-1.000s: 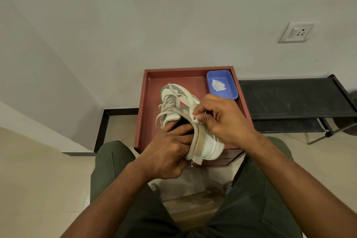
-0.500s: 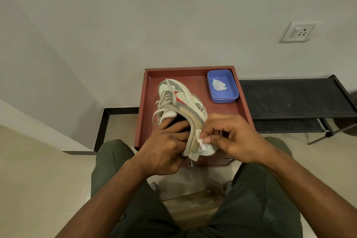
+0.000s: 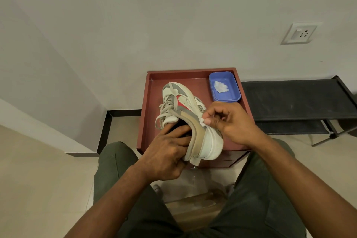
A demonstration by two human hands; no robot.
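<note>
Wiping step: left hand grips the shoe; right hand pinches a wipe against its side. The next move probably needs firm rubbing.

Shoe over tray, tub behind-right

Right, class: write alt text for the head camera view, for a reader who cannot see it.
A person's left hand grips a white sneaker by its opening while the right hand pinches a small white wipe against its side. Below it is a red-brown tray table, where a blue tub holds another white wad.
</note>
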